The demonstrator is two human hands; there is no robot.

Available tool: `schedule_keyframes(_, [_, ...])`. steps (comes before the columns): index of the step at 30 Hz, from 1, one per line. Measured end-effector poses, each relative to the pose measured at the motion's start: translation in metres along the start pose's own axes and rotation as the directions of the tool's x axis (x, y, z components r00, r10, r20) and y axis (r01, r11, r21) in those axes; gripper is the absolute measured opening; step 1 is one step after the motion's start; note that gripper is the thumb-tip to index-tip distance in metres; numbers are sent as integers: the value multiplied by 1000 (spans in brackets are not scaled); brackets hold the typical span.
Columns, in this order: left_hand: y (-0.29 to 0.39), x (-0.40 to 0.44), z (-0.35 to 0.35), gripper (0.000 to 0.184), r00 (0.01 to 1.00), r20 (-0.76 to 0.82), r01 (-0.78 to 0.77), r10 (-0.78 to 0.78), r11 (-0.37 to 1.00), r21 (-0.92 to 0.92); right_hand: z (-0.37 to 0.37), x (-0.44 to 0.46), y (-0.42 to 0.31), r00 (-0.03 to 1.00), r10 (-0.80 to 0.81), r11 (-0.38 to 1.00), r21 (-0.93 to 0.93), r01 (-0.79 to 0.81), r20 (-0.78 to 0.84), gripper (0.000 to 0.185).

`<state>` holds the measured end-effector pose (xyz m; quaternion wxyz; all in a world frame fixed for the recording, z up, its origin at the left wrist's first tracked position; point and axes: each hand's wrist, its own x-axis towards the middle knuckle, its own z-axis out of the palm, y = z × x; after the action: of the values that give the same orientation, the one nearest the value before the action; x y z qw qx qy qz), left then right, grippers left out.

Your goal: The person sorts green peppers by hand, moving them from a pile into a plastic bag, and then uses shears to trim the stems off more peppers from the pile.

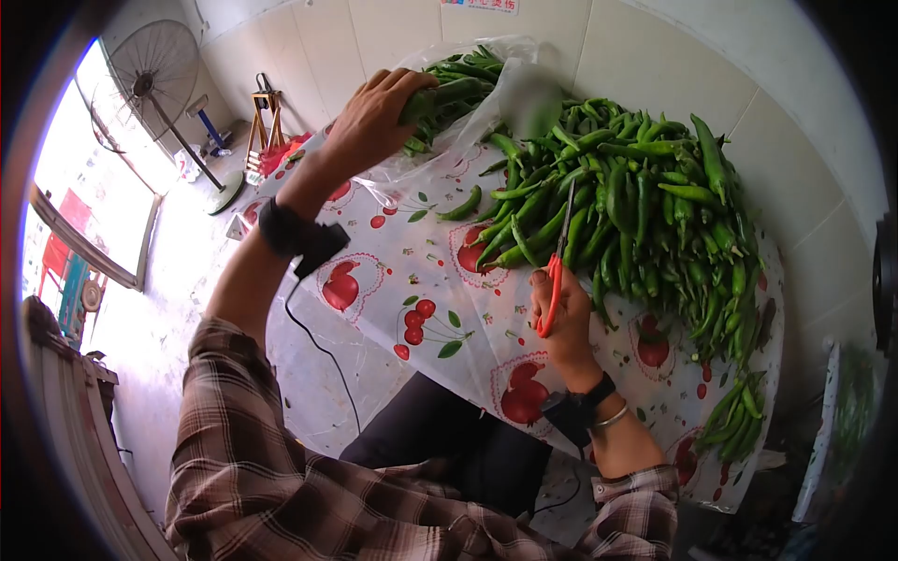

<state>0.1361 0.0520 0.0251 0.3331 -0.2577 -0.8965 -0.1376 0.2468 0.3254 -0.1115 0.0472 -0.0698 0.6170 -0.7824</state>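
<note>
My left hand point(372, 122) is closed round a green chili pepper point(456, 91) at the mouth of a clear plastic bag point(470, 140), which has more peppers in it. The fingertips are partly hidden behind the pepper. In my right hand point(568, 323) is a pair of scissors point(557, 280) with orange handles. Their blades point away from me, towards a large heap of green chili peppers point(645, 206), and look closed. One loose chili pepper point(461, 205) lies apart on the cloth, between the bag and the heap.
A white tablecloth point(440, 280) with cherry and pomegranate prints covers the table. Tiled wall point(673, 56) stands behind the heap. On the floor at the left are a standing fan point(143, 84) and a wooden folding stand point(266, 112). A cable point(323, 346) hangs from my left wrist.
</note>
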Motion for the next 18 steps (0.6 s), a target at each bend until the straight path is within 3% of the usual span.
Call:
schedule_keyframes(2, [-33, 10, 13, 44, 993, 62, -102, 96, 990, 96, 0, 1, 0, 1000, -3, 1000, -7, 3, 3, 21])
schedule_keyframes(6, [-85, 15, 41, 42, 973, 161, -183, 168, 979, 86, 1, 2, 1, 1000, -11, 999, -50, 11, -2, 21])
schedule_keyframes(10, [-115, -2, 65, 40, 942, 331, -32, 49, 998, -56, 0, 2, 1, 1000, -3, 998, -56, 3, 5, 20])
schedule_keyframes(14, [-137, -23, 80, 41, 922, 384, -21, 54, 996, -91, 2, 2, 0, 999, 34, 997, -63, -34, -13, 19])
schedule_keyframes(17, [-139, -31, 83, 43, 941, 335, -28, 54, 996, -80, 0, 3, 1, 1000, 24, 997, -71, -25, -9, 18])
schedule_keyframes(18, [-133, -33, 80, 46, 913, 406, 0, 34, 997, -83, 0, 3, 1, 1000, 24, 997, -68, -24, -7, 19])
